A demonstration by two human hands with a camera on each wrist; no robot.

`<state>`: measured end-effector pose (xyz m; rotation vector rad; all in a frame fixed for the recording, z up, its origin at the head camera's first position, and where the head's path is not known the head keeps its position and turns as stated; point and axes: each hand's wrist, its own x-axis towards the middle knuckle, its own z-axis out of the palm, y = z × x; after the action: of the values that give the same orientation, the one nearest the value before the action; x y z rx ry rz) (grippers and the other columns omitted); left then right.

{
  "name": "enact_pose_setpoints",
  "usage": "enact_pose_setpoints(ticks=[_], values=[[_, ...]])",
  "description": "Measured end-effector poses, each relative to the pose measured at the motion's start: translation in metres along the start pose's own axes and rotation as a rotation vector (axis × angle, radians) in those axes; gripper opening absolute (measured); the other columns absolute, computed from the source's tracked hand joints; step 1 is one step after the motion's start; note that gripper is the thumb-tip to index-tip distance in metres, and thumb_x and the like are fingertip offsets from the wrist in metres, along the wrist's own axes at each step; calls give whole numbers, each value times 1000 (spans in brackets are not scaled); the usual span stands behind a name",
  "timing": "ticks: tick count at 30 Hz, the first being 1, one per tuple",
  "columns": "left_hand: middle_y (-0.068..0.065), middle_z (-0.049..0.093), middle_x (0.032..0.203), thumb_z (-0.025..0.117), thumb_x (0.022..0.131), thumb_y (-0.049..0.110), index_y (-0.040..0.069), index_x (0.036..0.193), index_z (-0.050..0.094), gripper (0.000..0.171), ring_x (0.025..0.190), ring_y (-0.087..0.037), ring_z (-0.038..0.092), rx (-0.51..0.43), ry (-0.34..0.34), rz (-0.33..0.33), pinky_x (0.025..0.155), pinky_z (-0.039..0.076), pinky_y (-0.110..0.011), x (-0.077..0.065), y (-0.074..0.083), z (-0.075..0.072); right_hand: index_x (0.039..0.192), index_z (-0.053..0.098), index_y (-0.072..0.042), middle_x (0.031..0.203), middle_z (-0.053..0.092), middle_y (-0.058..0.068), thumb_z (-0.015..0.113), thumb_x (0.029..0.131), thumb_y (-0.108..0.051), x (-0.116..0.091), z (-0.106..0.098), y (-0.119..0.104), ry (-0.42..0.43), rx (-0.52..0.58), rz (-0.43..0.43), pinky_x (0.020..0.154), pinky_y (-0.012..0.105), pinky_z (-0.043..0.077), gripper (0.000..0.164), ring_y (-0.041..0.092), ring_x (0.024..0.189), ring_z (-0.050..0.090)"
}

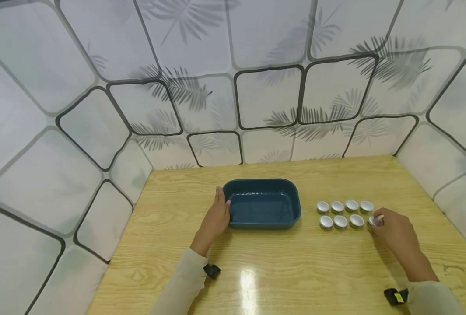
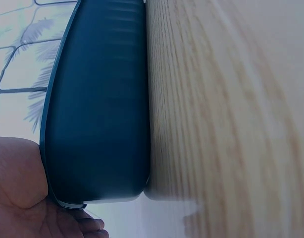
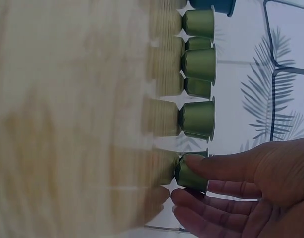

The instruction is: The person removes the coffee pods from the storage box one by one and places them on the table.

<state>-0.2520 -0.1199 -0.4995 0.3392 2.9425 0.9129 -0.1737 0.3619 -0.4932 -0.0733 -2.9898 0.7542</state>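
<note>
On the table sits a dark blue rectangular dish point(image 1: 265, 226), its inside bare. Against its left end rests my left hand point(image 1: 215, 217), fingers straight along the outer wall and thumb at the rim; the left wrist view shows the palm by the dish's corner. To the right, my right hand point(image 1: 399, 232) pinches a coffee capsule point(image 1: 375, 221) at the near right end of a group. Seen from the right wrist, that green capsule point(image 3: 190, 173) is between thumb and fingertips, low at the tabletop, its narrow end down.
Several more coffee capsules point(image 1: 340, 222) stand lid up in two rows between the dish and my right hand. Patterned walls point(image 1: 270, 100) enclose the wooden table point(image 1: 288, 271) at the back and sides.
</note>
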Motion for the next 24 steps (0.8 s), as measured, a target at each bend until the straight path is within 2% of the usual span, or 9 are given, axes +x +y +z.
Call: enact_pose_setpoints(ticks=[7,13,24], values=[[-29,2,165,31,114,22,-12,158,4,61,150,-40,22,-4,-1,8,118,30,-51,-1,2,-1,118,58,14,93,70,29,77,86,-8,0,-1,-1,-14,-26,11,52,44,49,43,39,72,66],[-29,3,165,31,113,21,-11,158,5,61,150,-40,23,-9,2,2,117,30,-51,-1,3,-1,120,57,15,88,70,25,81,83,-8,3,0,2,-4,-35,-2,55,47,49,50,38,72,65],[-28,2,166,31,114,23,-11,158,6,61,151,-39,20,-4,-3,4,119,28,-50,-1,1,-2,120,56,17,91,69,27,80,84,-5,-1,-1,-1,-16,1,5,64,54,50,48,43,80,65]])
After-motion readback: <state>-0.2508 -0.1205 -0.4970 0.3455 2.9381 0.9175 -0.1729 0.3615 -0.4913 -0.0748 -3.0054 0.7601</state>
